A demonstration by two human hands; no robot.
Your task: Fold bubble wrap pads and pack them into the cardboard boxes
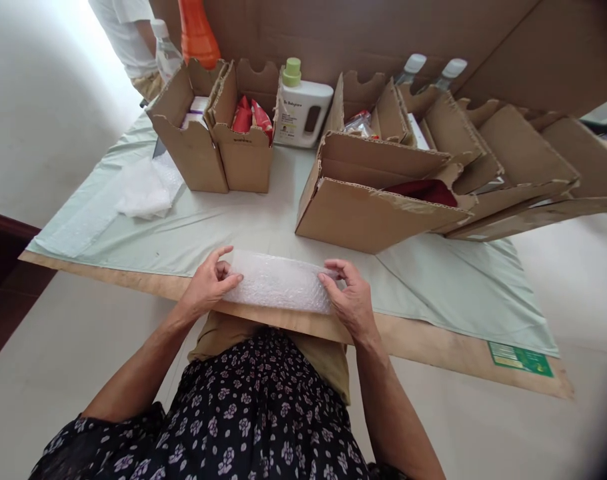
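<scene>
"Where was the wrap (pixel 278 283)?"

"It was at the near edge of the tabletop (pixel 408 333), stretched long from left to right."

"Who had it?"

"Both hands did. The left hand (pixel 207 285) had the left end, and the right hand (pixel 352 297) had the right end."

"How was each grip?"

"The left grip pinched the wrap with its thumb in front, and one finger stuck up. The right grip pinched it too, with its thumb in front and its fingers behind."

"Was it flat on the wood?"

"I couldn't tell."

"What else was there?"

"A pale green cloth (pixel 233 223) covered most of the tabletop. A heap (pixel 146 187) of clear wrapping lay on the left. A big box (pixel 353 217) stood to the far right of the wrap, with something dark red inside."

"And farther back?"

"A white bottle (pixel 296 127) with a green cap (pixel 292 70) stood between boxes. Something orange (pixel 198 33) stood at the far left."
</scene>
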